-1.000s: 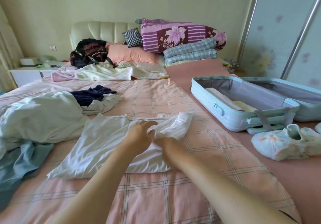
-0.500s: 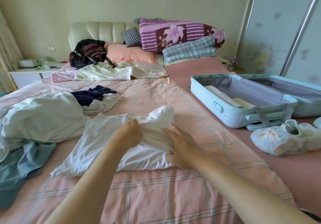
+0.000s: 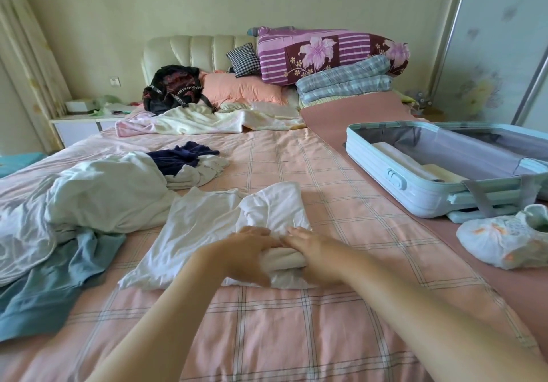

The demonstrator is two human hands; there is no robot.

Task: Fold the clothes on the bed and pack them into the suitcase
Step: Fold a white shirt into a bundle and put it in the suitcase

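Note:
A white garment (image 3: pixel 204 227) lies on the pink checked bed (image 3: pixel 326 337), its right side folded over toward the middle. My left hand (image 3: pixel 249 251) and my right hand (image 3: pixel 314 254) meet at its near right edge, fingers curled round a bunched roll of the white cloth. A light blue suitcase (image 3: pixel 415 191) lies open on the right of the bed with folded pale items inside. A heap of white, pale blue and navy clothes (image 3: pixel 98 191) sits to the left.
A white bag with orange print (image 3: pixel 504 239) lies near the suitcase. Pillows, folded quilts (image 3: pixel 329 52) and a dark backpack (image 3: pixel 175 88) crowd the headboard end. A white nightstand (image 3: pixel 83 123) stands at the left, a sliding wardrobe door (image 3: pixel 504 40) at the right.
The garment's right side has been brought over onto its middle. Both hands have drawn back toward me and now gather the cloth at the near edge.

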